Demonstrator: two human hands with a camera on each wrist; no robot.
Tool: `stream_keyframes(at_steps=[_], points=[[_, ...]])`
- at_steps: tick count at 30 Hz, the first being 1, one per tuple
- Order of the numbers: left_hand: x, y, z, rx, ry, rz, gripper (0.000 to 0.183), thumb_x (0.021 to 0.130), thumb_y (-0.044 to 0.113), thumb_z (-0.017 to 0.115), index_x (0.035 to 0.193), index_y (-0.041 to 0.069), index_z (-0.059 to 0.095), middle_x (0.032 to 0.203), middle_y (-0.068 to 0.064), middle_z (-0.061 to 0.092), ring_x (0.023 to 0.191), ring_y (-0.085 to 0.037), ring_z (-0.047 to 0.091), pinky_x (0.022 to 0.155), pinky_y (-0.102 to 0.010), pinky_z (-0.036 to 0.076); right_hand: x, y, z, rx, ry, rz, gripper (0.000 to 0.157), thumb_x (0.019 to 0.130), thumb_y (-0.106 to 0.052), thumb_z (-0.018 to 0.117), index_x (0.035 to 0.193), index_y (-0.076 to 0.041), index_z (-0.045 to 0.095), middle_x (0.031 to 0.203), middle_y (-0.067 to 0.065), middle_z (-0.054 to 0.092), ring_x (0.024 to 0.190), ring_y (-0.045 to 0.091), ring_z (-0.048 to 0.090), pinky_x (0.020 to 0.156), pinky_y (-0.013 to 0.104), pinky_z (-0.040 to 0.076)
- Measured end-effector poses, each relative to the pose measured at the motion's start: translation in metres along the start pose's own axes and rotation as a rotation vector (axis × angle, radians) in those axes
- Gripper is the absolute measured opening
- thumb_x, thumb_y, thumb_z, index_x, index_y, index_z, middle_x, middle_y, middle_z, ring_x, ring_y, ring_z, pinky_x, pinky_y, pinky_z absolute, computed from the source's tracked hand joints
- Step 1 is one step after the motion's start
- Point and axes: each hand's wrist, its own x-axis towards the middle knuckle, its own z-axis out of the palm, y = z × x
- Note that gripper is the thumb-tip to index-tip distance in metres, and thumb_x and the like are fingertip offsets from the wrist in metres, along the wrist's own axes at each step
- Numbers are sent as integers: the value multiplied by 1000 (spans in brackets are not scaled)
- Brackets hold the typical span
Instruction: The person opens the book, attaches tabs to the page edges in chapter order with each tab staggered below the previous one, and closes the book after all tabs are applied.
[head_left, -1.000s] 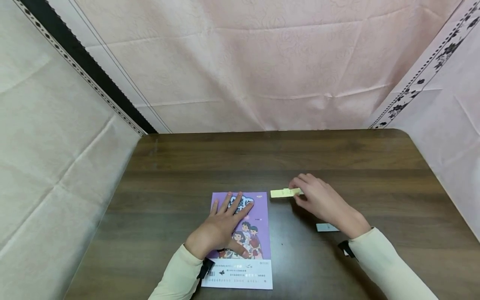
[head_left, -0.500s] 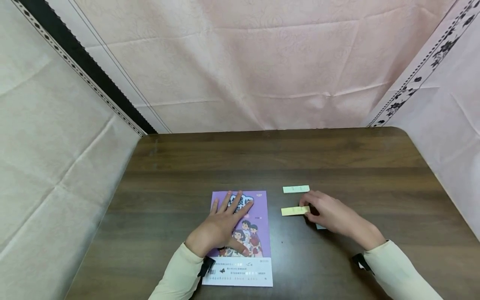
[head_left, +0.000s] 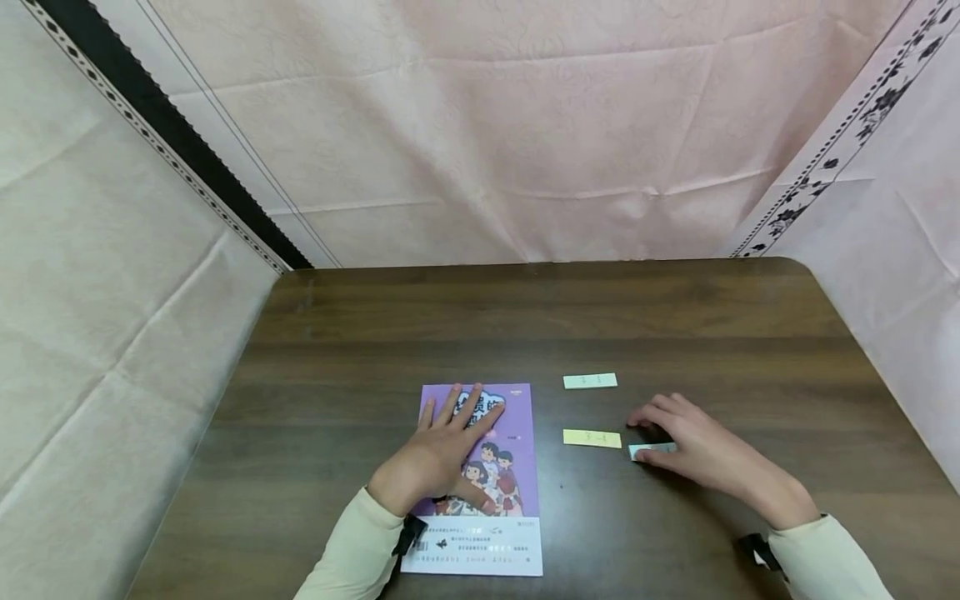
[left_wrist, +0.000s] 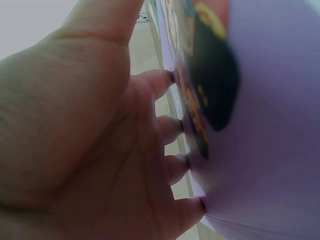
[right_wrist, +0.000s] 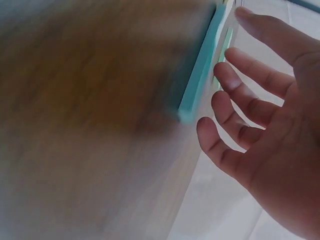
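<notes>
My left hand [head_left: 438, 462] lies with fingers spread on a purple book [head_left: 517, 483], whose cover has cartoon figures and a white band at the bottom. In the left wrist view its fingertips press on the purple cover [left_wrist: 280, 125]. Over a narrow blue sticky-note pad [head_left: 652, 448] is my right hand [head_left: 697, 446], thumb and fingers apart and partly covering it. The right wrist view has this pad [right_wrist: 200, 70] on the table beside the loosely bent fingers. Left of that hand lies a yellow sticky-note strip [head_left: 592, 438]. Farther back is a pale green one [head_left: 590, 381].
Everything rests on a dark brown wooden table [head_left: 480, 325] with rounded far corners. Pale cloth [head_left: 525, 150] hangs behind it and on both sides. Each wrist wears a black strap.
My right hand has let go of the yellow strip, now lying in front of the green one, and moved right to the blue pad. The left hand stays on the book.
</notes>
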Motion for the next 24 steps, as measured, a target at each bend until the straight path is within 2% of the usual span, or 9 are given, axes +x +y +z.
stream_keyframes(at_steps=[7, 11, 18, 24], points=[[0, -1, 1, -2, 9, 5, 134, 64, 66, 92, 170, 29, 20, 178, -10, 0, 162, -39, -7, 126, -67, 2, -15, 15, -2, -30, 8, 16, 37, 85, -19, 90, 117, -17, 73, 111, -7, 62, 104, 18, 56, 85, 44, 52], [0, -2, 1, -3, 17, 15, 134, 63, 66, 92, 170, 29, 20, 178, -10, -1, 162, -40, -7, 126, -68, 2, -20, 20, 1, -52, 44, -23, 36, 81, -13, 91, 113, -17, 74, 109, -8, 62, 102, 19, 58, 84, 44, 52], [-1, -1, 1, -1, 17, 15, 134, 64, 66, 92, 170, 28, 20, 178, -10, 0, 162, -41, -6, 125, -68, 2, -23, 23, 6, -55, 135, -101, 33, 77, -6, 92, 99, -21, 73, 100, -14, 63, 89, 8, 54, 73, 33, 52], [-1, -1, 1, -9, 14, 14, 133, 65, 65, 92, 170, 29, 20, 178, -10, -1, 162, -40, -7, 126, -68, 3, -19, 15, 1, -92, 194, -59, 33, 79, -6, 91, 102, -19, 73, 103, -8, 67, 92, 15, 62, 75, 41, 56]])
